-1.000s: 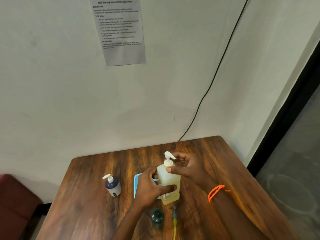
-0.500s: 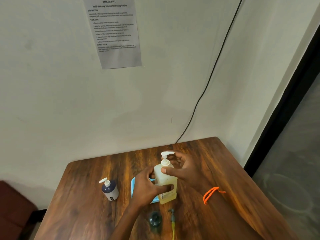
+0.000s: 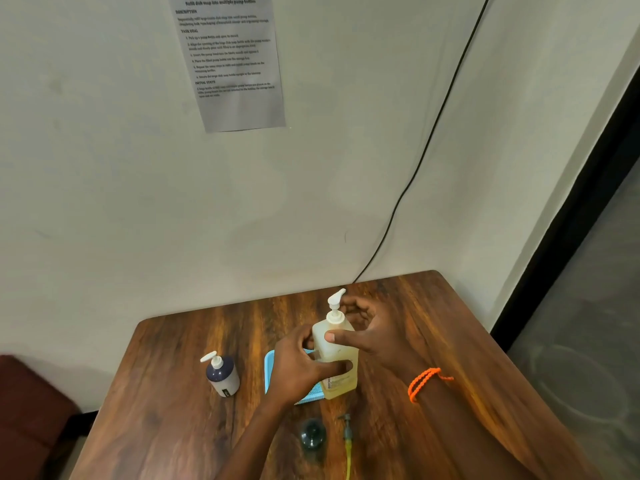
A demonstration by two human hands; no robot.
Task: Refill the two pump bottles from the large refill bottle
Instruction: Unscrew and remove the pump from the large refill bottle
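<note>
On the table (image 3: 180, 393), left hand (image 3: 298, 368) grips yellow bottle (image 3: 341, 372); right hand (image 3: 370, 336) cups its shoulder.

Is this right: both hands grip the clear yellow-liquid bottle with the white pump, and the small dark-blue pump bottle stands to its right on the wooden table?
Not quite. The head view shows the small dark-blue pump bottle standing to the left of the clear yellow-liquid bottle, not its right. The rest holds: left hand and right hand both grip it, on the wooden table.
</note>
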